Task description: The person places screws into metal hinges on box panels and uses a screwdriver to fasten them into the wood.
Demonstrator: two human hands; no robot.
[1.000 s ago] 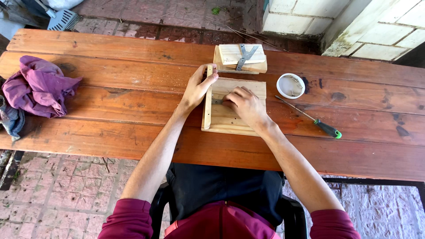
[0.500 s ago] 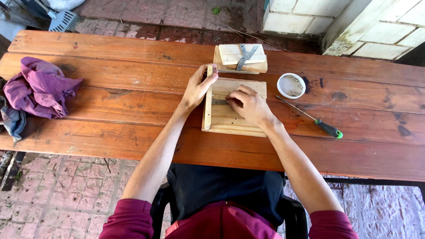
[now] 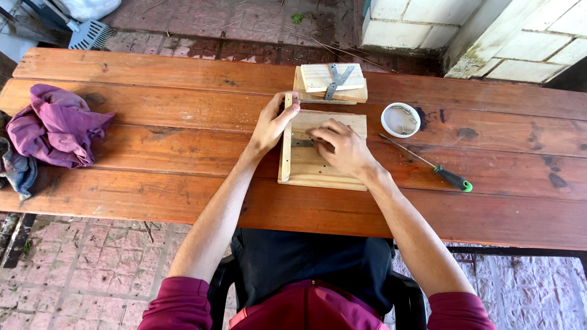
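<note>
Near the bench's middle, the left hand [image 3: 272,125] pinches the upright side slat [image 3: 285,143], whose long axis runs toward the person, while the right hand [image 3: 342,146], fingers curled, presses a small metal bracket [image 3: 302,143] onto the flat wooden board [image 3: 324,171] just right of that slat.

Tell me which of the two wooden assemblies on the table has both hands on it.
The nearer wooden assembly: the left hand grips its upright side strip and the right hand rests on its board. The farther stack, carrying a metal bracket, is untouched.

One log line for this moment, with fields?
left hand: holds upright strip | right hand: on metal bracket | board: flat on table
</note>
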